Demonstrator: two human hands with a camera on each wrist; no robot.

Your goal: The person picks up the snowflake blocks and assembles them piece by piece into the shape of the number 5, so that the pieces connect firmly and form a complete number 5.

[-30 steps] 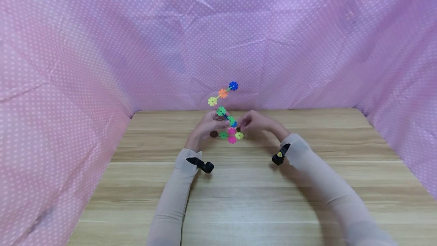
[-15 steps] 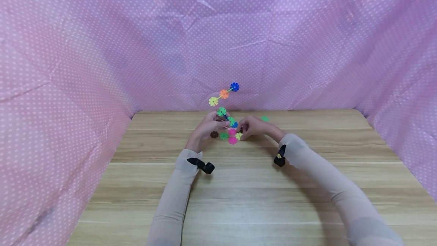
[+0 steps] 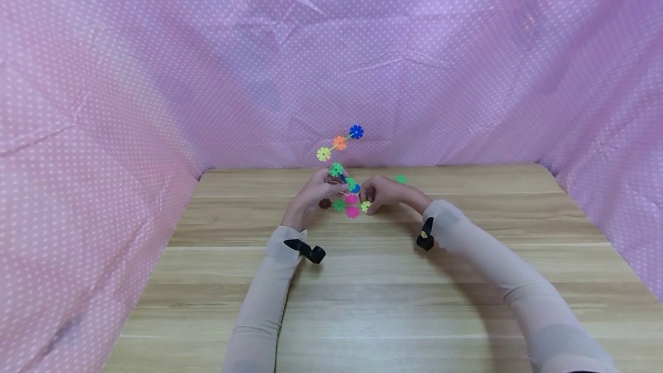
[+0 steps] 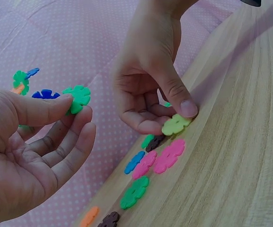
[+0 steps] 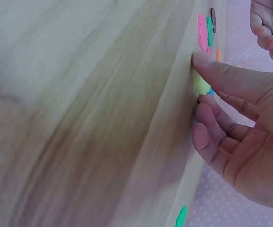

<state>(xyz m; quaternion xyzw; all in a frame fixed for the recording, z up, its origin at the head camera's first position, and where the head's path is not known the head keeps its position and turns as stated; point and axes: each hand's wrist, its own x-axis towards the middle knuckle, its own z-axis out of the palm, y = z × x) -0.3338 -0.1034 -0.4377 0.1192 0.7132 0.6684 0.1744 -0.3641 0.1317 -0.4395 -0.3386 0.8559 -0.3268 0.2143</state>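
Observation:
In the head view my left hand [image 3: 313,191] holds up a zigzag chain of slotted plastic flower discs. Its thumb and fingertips pinch a green disc [image 4: 82,96] at the chain's near end. A blue disc [image 3: 355,132] tops the chain, with an orange disc [image 3: 339,143] and a yellow one [image 3: 323,154] below it. My right hand [image 3: 385,190] is low at the table, thumb and index finger pinching a loose yellow disc [image 4: 176,124]. Two pink discs [image 4: 170,155] lie close beside that yellow disc, and its other fingers are curled in.
On the wooden table [image 3: 352,304] near the hands lie more loose discs: green [image 4: 135,192], blue [image 4: 134,162], orange [image 4: 90,216] and dark brown [image 3: 324,204]. Another green disc [image 3: 401,179] lies behind the right wrist. A pink dotted cloth [image 3: 331,62] hangs behind the table.
My right hand has come down from beside a dark disc to the yellow one, which has shifted slightly right. The green disc behind the right wrist has come into view. My left hand barely moves.

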